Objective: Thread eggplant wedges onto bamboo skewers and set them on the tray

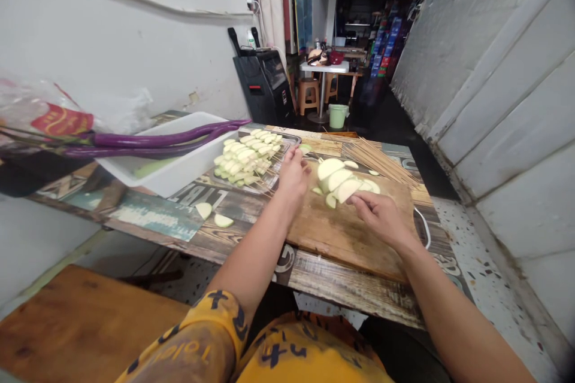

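Note:
My left hand (294,170) is closed in a pinch above the far left edge of the wooden cutting board (341,233). It seems to hold a thin bamboo skewer, mostly hidden by the fingers, with a green-edged slice (305,148) just beyond the fingertips. The fingers of my right hand (380,212) pinch a pale vegetable slice (347,190) at the near side of a loose pile of slices (331,169) on the board. To the left of my left hand, a clear tray (265,187) carries rows of skewered slices (247,155).
Bare bamboo skewers (381,158) lie behind the board. Two long purple eggplants (157,140) rest across a white bin (164,182) at left. Loose slices (223,221) lie on the table's near left. A wooden bench (85,323) stands below; a black speaker (265,84) stands beyond.

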Motion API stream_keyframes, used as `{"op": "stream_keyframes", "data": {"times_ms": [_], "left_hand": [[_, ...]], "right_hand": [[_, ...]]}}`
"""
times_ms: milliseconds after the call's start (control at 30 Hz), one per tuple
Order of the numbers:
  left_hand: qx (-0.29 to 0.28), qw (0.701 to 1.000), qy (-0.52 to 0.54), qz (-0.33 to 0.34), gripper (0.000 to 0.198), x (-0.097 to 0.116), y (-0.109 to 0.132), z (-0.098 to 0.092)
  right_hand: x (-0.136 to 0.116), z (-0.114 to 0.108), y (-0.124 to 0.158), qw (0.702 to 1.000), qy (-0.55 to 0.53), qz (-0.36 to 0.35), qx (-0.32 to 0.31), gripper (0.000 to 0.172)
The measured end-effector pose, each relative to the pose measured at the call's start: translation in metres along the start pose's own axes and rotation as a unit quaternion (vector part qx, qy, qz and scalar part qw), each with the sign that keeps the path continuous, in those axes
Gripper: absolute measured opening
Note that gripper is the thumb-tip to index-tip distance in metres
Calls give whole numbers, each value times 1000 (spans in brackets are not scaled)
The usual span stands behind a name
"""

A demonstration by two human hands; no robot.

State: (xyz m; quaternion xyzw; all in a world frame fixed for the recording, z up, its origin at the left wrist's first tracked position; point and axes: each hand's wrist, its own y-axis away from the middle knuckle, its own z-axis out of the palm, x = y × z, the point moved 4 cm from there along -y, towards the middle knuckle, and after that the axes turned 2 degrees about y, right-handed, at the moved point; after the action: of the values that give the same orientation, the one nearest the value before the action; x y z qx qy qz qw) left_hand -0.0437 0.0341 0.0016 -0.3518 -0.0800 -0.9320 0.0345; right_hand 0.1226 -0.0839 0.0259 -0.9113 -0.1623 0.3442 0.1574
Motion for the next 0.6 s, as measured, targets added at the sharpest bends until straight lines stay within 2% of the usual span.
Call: {"op": "stream_keyframes", "data": {"times_ms": [167,367,600], "left_hand": [[-37,995,66,-69,14,-9,-5,3],[-27,980,90,-175,16,-17,-2,7],[-37,988,2,-152,53,-16,5,8]], "right_hand": [[4,1,0,1000,-14,10,21,27],[5,3,0,1000,-16,8,14,27],[7,2,0,999,-29,4,17,26]]}}
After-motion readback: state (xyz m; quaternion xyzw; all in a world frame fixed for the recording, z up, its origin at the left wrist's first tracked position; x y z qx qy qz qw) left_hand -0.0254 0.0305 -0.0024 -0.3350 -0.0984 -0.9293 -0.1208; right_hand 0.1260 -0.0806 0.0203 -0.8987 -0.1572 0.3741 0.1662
